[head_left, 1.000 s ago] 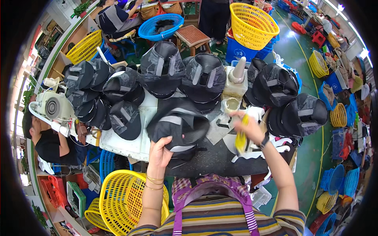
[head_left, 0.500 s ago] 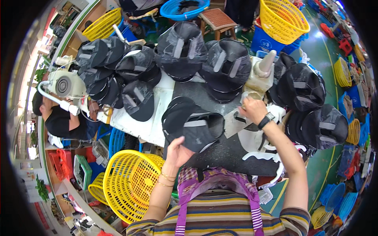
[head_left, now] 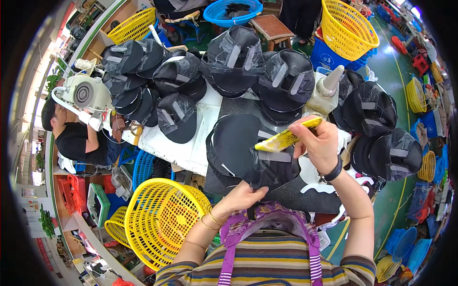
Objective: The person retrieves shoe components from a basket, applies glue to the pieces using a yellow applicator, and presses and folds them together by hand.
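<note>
Right hand [head_left: 321, 147] raised, gripping slanted yellow tool [head_left: 285, 138].

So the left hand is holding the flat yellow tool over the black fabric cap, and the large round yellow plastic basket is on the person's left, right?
Not quite: the head view shows the flat yellow tool in the right hand, not the left hand. It is over the black fabric cap, and the large round yellow plastic basket is on the person's left.

My workbench [head_left: 191, 156] is brightly, diffusely lit. Glare washes out detail far left of it; right of it, the floor [head_left: 395, 88] reflects light. Fisheye distortion bends edges around it.
</note>
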